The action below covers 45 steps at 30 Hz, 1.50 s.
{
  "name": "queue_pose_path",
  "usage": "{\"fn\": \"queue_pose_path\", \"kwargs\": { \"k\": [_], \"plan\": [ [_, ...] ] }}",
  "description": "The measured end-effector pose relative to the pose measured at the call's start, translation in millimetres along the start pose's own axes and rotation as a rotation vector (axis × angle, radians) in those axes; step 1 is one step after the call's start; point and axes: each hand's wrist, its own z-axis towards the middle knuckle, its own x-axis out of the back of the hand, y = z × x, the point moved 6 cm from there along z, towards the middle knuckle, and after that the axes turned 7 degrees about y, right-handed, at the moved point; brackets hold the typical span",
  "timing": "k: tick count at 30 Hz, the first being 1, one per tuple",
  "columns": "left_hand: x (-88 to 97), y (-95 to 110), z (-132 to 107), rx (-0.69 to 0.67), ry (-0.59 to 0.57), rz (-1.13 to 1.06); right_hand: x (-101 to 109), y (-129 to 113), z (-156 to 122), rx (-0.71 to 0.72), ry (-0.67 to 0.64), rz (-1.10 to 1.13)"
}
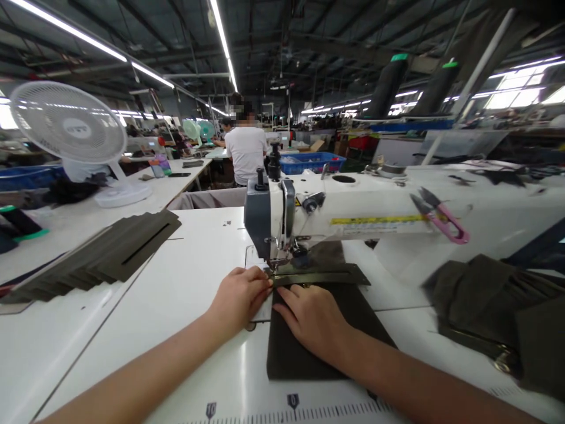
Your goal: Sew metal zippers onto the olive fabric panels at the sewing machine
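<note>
A dark olive fabric piece (304,353) lies flat on the white sewing table (185,282), its far end with a zipper strip (322,275) under the presser foot of the sewing machine (353,212). My left hand (241,294) pinches the left edge of the strip beside the needle, fingers pressed together. My right hand (311,321) lies flat on the fabric with its fingers stretched toward the needle.
A stack of cut olive pieces (106,250) lies at the left. More olive fabric (498,306) is heaped at the right. Pink thread snips (441,218) rest on the machine arm. A white fan (70,126) stands far left. A person in a white shirt (246,150) sits ahead.
</note>
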Motion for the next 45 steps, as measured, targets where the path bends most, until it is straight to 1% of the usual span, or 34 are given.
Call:
{"fn": "queue_pose_path", "kwargs": {
  "k": [3,5,6,10,12,17,21,26,28,32,35,40,45],
  "plan": [
    [-3.0,4.6,-4.6,-0.039,0.046,0.107,6.8,-2.3,-2.5,0.094,0.156,0.014],
    [-5.6,6.0,-5.2,-0.053,0.024,0.151,7.7,1.9,-1.8,0.082,0.237,0.020],
    [-6.6,6.7,-5.1,-0.064,0.011,0.165,5.5,4.5,-1.1,0.066,0.243,0.030],
    [-7.5,8.6,-4.2,-0.107,-0.009,0.197,-8.8,8.3,0.4,0.053,0.140,0.070],
    [-7.1,9.2,-3.3,-0.117,-0.007,0.210,-10.8,8.7,0.7,0.054,0.120,0.070],
    [-9.0,9.5,2.4,-0.115,-0.024,0.238,-10.1,11.6,5.0,0.077,0.123,0.068],
    [-11.6,4.4,7.6,-0.066,-0.005,0.252,-12.0,14.8,9.8,0.092,0.139,0.088],
    [-12.9,1.7,7.6,-0.048,0.022,0.216,-13.5,16.9,11.5,0.103,0.173,0.108],
    [-12.8,1.6,6.8,-0.046,0.023,0.219,-14.1,20.2,13.3,0.085,0.177,0.150],
    [-12.0,1.4,5.7,-0.051,0.041,0.213,-15.7,29.8,19.7,0.004,0.174,0.218],
    [-11.8,0.4,4.8,-0.052,0.062,0.191,-17.0,31.1,23.8,-0.017,0.156,0.198],
    [-11.4,-0.3,3.7,-0.053,0.103,0.212,-16.2,26.5,26.7,-0.005,0.126,0.143],
    [-10.6,-0.6,5.8,-0.066,0.082,0.227,-13.5,25.2,27.2,0.017,0.101,0.117]
  ]
}}
